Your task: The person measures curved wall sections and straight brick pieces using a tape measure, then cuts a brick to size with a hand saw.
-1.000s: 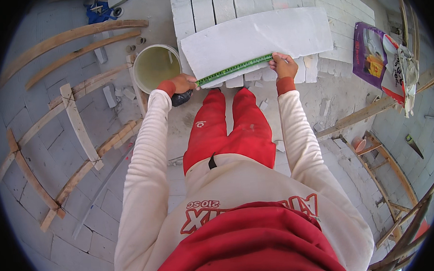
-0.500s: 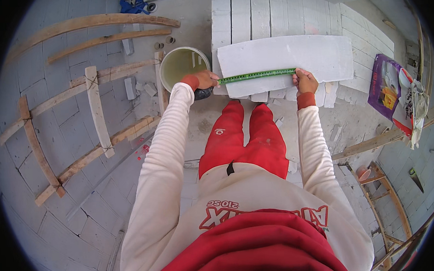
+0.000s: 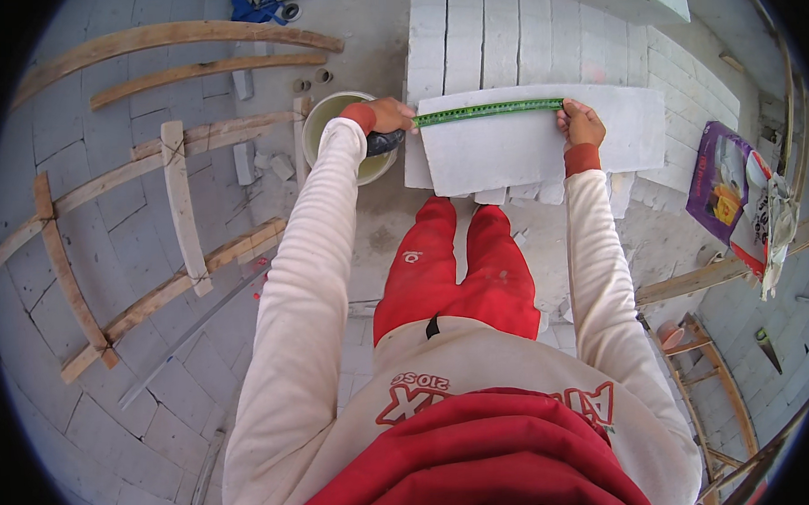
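Observation:
A long pale block (image 3: 535,152) lies across stacked white blocks in front of me. A green measuring strip (image 3: 484,113) stretches across it near its far edge. My left hand (image 3: 389,116) is closed on the strip's left end, above the rim of a pale bucket (image 3: 315,157) of liquid. A dark object (image 3: 383,142) sits just below that hand; I cannot make out what it is. My right hand (image 3: 583,123) grips the strip's right end over the block, with fingers bent.
Wooden frames (image 3: 181,208) lie at the left, with a blue object (image 3: 251,6) at the top. A purple printed sack (image 3: 717,180) is at the right, near a plank (image 3: 686,281), a pink container (image 3: 670,333) and a wooden ladder-like frame (image 3: 721,374).
Both hands have carried the green strip from the block's near edge toward its far edge, and it now lies more level. The whole view has shifted with my head.

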`<act>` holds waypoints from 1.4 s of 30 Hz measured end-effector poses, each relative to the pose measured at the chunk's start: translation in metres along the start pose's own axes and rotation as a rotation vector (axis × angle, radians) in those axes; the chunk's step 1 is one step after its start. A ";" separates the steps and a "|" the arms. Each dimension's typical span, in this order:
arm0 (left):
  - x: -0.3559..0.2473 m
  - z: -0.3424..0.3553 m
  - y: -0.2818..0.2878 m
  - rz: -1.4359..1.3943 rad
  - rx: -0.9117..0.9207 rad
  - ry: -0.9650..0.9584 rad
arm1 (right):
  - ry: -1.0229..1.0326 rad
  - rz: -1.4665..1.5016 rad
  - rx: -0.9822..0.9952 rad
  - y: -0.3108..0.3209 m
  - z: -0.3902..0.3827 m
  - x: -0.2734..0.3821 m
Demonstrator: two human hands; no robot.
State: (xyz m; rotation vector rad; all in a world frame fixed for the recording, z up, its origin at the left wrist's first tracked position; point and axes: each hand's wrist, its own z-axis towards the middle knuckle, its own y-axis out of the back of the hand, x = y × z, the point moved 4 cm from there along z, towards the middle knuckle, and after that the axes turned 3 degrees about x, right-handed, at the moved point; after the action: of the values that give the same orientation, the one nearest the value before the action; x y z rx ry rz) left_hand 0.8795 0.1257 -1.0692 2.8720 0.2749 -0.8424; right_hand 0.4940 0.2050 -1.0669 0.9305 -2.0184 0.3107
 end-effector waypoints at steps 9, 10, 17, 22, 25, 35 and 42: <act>0.020 0.019 -0.003 0.089 -0.057 -0.032 | -0.006 -0.035 0.008 0.002 0.010 -0.016; 0.016 0.024 -0.005 0.061 -0.043 -0.021 | -0.002 -0.024 -0.006 0.009 0.013 -0.018; 0.020 0.014 -0.006 0.026 -0.091 -0.055 | 0.082 -0.138 -0.004 -0.010 0.026 -0.013; 0.035 0.021 -0.010 -0.006 -0.035 0.002 | -0.067 -0.116 -0.079 0.012 -0.003 -0.019; 0.015 0.001 -0.033 0.033 0.078 0.043 | -0.104 -0.079 -0.088 0.033 -0.027 -0.027; -0.111 -0.083 -0.070 0.299 0.051 -0.213 | -0.359 -0.109 0.648 0.044 -0.172 -0.026; -0.220 0.015 -0.007 0.320 -0.648 -0.058 | -0.392 0.030 0.420 0.135 -0.150 -0.061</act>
State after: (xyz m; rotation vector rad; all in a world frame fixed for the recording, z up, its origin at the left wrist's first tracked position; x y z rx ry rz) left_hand 0.6876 0.1003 -0.9623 2.2043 0.0577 -0.6262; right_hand 0.5097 0.4076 -1.0103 1.2999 -2.3760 0.6260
